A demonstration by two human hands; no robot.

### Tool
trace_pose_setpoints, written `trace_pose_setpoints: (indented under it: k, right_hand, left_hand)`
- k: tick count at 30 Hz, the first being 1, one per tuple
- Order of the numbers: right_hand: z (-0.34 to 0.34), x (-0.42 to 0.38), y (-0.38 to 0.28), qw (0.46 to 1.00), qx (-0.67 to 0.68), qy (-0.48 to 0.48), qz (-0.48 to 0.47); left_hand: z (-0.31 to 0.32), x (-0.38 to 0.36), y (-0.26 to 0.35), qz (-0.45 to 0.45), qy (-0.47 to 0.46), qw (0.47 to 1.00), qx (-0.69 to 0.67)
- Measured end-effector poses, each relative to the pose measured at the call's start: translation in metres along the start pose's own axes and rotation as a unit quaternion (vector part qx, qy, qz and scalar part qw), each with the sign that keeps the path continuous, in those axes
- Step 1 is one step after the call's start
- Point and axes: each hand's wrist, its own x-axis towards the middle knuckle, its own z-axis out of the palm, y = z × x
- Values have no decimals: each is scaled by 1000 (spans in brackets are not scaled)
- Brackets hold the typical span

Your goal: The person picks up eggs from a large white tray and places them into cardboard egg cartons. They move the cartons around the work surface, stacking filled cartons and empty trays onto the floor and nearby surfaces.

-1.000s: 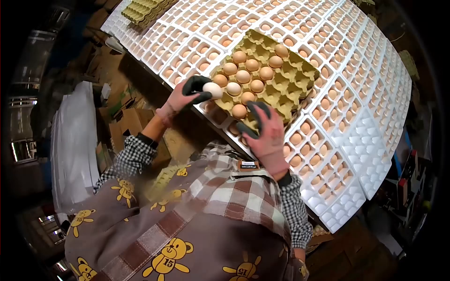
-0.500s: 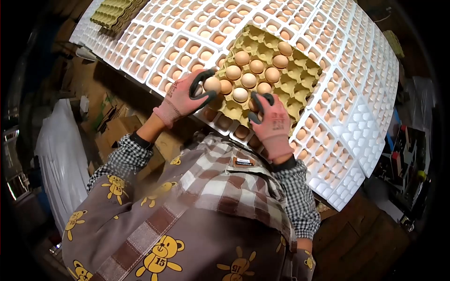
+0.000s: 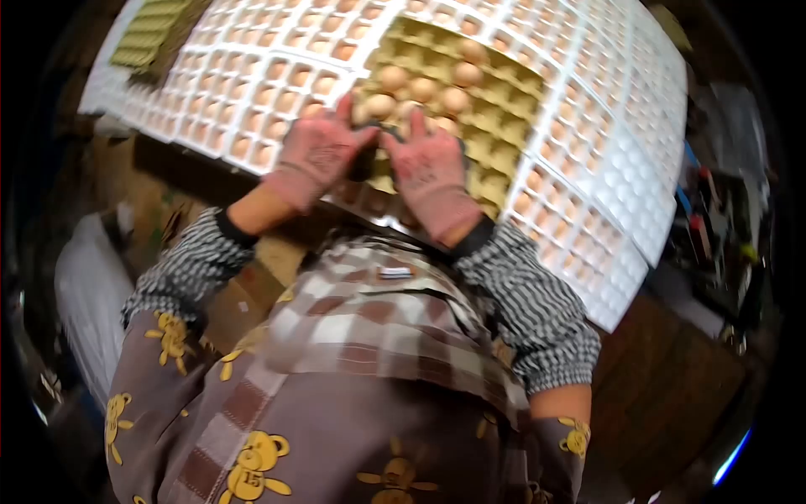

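Both of my hands wear pink gloves with dark fingertips and lean over the near left part of a yellow-green pulp egg tray (image 3: 491, 153). My left hand (image 3: 321, 155) is at the tray's left edge, its fingers curled down beside a brown egg (image 3: 380, 106). My right hand (image 3: 430, 168) is close beside it, thumb toward the left thumb, fingers bent over the near row next to a pale egg (image 3: 445, 126). Whatever lies under both palms is hidden, and motion blurs the fingertips. More brown eggs (image 3: 422, 90) sit in the tray's middle cups.
White plastic trays (image 3: 579, 210) full of eggs spread around and under the pulp tray. Stacked pulp trays (image 3: 151, 34) stand at the far left. At right is a white tray section (image 3: 638, 197) without eggs. A plastic-wrapped bundle (image 3: 96, 294) stands low on the left.
The whole view has shifted. My hands have come closer together over the pulp tray's near left side. The egg seen between my left thumb and finger is now out of sight.
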Motion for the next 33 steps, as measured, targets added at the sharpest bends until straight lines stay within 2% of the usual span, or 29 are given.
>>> trace_pose_setpoints:
  k: [1, 2, 3, 5, 6, 7, 8, 9, 10, 11, 12, 13, 14, 15, 17, 19, 22, 23, 24, 25, 27, 29, 31, 33]
  right_hand:
    - [7, -2, 7, 1000, 6, 12, 1]
    - [-1, 0, 12, 999, 40, -27, 20]
    - [-14, 2, 16, 994, 81, -61, 41]
    - [-39, -15, 23, 966, 199, 43, 158]
    - [-44, -30, 38, 868, 467, 33, 164]
    - [-49, -47, 54, 697, 701, 27, 148]
    - [-72, -76, 65, 503, 823, -40, 261]
    - [-64, -116, 78, 406, 875, -15, 264]
    - [-67, -157, 85, 450, 834, 68, 313]
    - [-57, -201, 100, 440, 806, 133, 373]
    - [-46, -246, 114, 432, 769, 195, 429]
    - [-52, -278, 126, 503, 620, 159, 581]
    - [-13, -326, 149, 639, 489, 193, 562]
    - [25, -370, 161, 747, 339, 218, 528]
    - [37, -392, 173, 803, 236, 91, 540]
    - [16, -390, 183, 840, 257, 33, 477]
    - [20, -407, 207, 825, 285, 20, 487]
    - [26, -416, 214, 810, 316, 83, 487]
    - [31, -422, 220, 791, 345, 144, 484]
    - [27, -418, 219, 719, 382, 249, 524]
    - [46, -429, 226, 813, 203, 129, 529]
    - [53, -446, 235, 865, 226, 98, 437]
    - [43, -452, 241, 857, 277, 120, 418]
    - [27, -452, 248, 837, 330, 99, 425]
  left_hand:
    - [13, 0, -2, 5, 57, 998, -34]
    - [4, 1, -4, 28, 42, 994, -97]
    - [-9, 4, 4, -7, 7, 996, -84]
    - [-2, 2, -9, -74, -11, 990, -123]
    - [-1, -1, -18, -98, -12, 977, -187]
    - [6, -6, -27, -79, 20, 958, -274]
    - [3, -8, -21, -130, 12, 909, -396]
    - [-1, -10, -14, -182, 2, 841, -509]
    - [-12, -12, -1, -201, -21, 811, -549]
    - [-19, -13, 17, -220, -40, 779, -586]
    - [-13, -14, 31, -182, -39, 785, -591]
    - [-22, -7, 59, -194, -71, 762, -614]
    - [-24, 2, 86, -172, -87, 757, -625]
    - [-23, 13, 114, -147, -109, 750, -635]
    - [-19, 41, 175, -86, -131, 754, -637]
    - [-32, 71, 232, -18, -153, 764, -627]
    - [-30, 111, 302, 57, -167, 814, -553]
    - [-28, 123, 324, 72, -171, 830, -526]
    - [-26, 135, 344, 68, -196, 823, -528]
    - [-19, 146, 362, 60, -203, 812, -544]
    - [-1, 170, 398, 51, -197, 812, -546]
    - [5, 204, 429, 70, -126, 902, -406]
    - [20, 241, 459, 37, -43, 921, -386]
    - [31, 276, 475, 28, -66, 952, -298]
